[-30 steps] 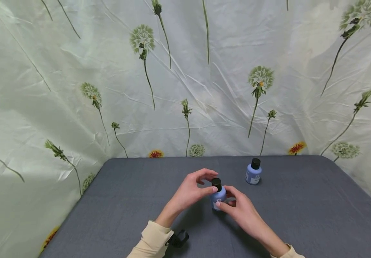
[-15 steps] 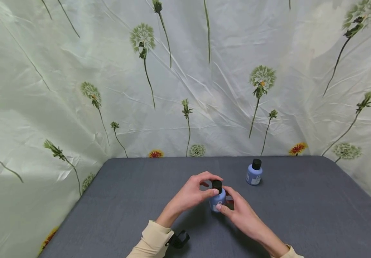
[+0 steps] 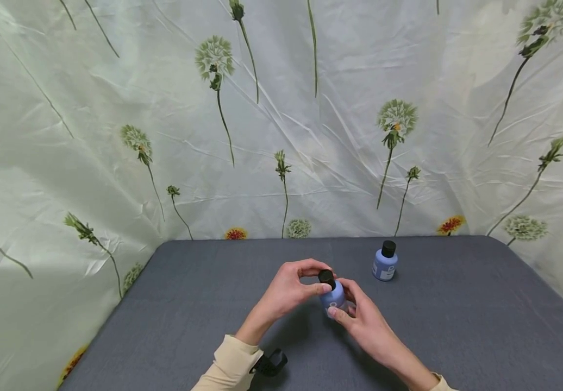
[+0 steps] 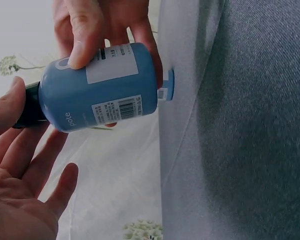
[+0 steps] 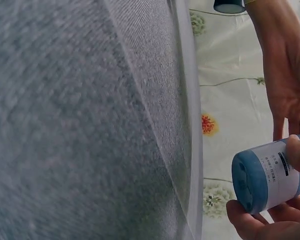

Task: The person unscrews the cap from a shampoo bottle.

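A small blue bottle point(image 3: 332, 300) with a black cap point(image 3: 326, 278) is held between both hands, its cap end leaning a little left. My left hand point(image 3: 287, 289) pinches the cap between thumb and fingers. The bottle body sits in the grip of my right hand point(image 3: 366, 320), thumb on the front label. White labels and a barcode show on the bottle point(image 4: 102, 87) in the left wrist view. From the right wrist, the base of the bottle point(image 5: 245, 182) is visible, off the table.
A second blue bottle point(image 3: 385, 263), black cap on, stands upright toward the back right of the grey table point(image 3: 203, 304). A pale curtain point(image 3: 330, 136) printed with dandelions hangs behind and at the sides. A black wrist-worn device point(image 3: 270, 363) is by the left sleeve.
The held bottle has gone from nearly upright to a slight tilt, cap toward the left. Both hands shift slightly with it and keep their grip. The second bottle stays put.
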A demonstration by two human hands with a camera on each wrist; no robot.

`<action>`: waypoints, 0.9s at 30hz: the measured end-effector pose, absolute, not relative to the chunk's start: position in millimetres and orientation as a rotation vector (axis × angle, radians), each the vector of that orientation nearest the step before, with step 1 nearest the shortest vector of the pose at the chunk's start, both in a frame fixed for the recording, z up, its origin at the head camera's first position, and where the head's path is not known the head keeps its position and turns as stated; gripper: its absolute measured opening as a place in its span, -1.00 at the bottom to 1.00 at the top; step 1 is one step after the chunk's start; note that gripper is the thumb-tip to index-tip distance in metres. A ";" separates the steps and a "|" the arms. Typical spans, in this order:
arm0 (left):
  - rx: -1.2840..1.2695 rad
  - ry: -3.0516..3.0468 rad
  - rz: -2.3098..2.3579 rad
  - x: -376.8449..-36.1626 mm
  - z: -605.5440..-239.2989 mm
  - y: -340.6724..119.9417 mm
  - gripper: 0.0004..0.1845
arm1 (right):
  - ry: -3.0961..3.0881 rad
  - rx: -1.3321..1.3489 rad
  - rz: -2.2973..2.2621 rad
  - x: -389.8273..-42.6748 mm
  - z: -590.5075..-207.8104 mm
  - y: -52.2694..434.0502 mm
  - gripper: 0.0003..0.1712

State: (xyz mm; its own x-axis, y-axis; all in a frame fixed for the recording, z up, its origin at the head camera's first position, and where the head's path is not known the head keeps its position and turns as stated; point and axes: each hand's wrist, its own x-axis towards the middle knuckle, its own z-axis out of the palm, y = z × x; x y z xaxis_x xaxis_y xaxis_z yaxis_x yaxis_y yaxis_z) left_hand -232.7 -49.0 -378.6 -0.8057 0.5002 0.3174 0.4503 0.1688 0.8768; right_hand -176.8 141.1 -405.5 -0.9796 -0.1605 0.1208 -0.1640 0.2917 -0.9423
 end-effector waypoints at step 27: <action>1.196 2.275 1.541 -238.5 -376.1 -65.7 -0.51 | -2.637 0.241 1.627 -181.2 -401.3 147.2 -0.39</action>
State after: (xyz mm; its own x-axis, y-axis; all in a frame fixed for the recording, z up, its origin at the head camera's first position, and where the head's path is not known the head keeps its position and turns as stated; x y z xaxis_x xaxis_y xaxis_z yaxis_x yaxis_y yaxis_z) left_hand -238.5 -65.7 -376.1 -0.6725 0.6770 0.2989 0.5288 0.1571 0.8341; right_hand -181.2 147.2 -401.3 -0.9874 -0.1139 0.1100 -0.1494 0.4402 -0.8854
